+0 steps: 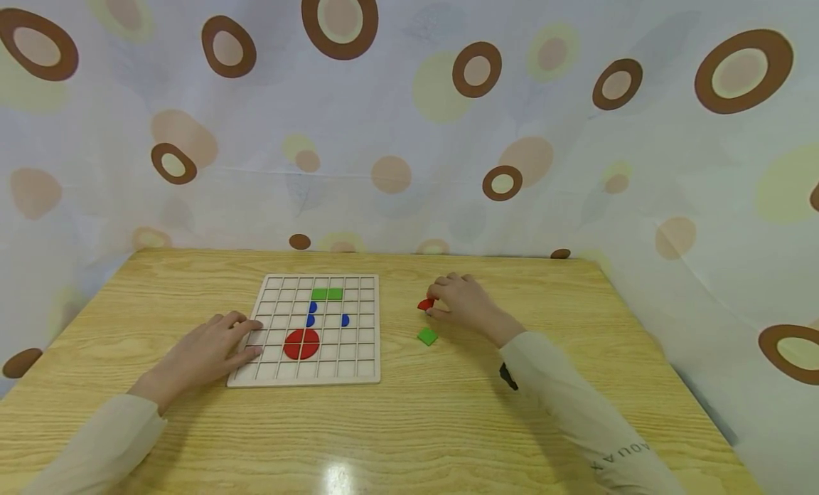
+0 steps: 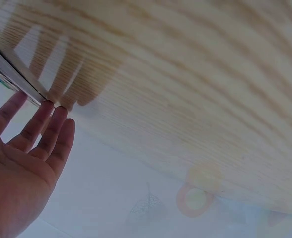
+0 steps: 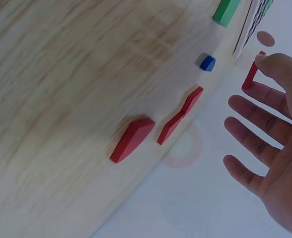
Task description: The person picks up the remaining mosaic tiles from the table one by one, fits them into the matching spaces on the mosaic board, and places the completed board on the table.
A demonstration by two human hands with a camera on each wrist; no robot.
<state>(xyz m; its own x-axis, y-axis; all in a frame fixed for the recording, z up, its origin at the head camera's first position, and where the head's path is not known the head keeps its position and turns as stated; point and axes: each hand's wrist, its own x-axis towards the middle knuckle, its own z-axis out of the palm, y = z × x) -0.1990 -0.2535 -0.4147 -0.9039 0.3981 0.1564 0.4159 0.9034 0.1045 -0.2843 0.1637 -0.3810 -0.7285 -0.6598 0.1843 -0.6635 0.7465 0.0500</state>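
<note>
A pale square grid board lies on the table. My left hand rests at its left edge with fingers spread; in the left wrist view the fingertips touch the board's side. On the grid sit a red disc of quarter pieces, two green squares and several small blue half-discs. Right of the board, my right hand pinches a red piece between thumb and index finger. In the right wrist view this red piece is seen edge-on, above the table.
A loose green square lies between the board and my right arm. In the right wrist view, red pieces, a blue piece and a green piece lie on the wooden table. A patterned cloth hangs behind.
</note>
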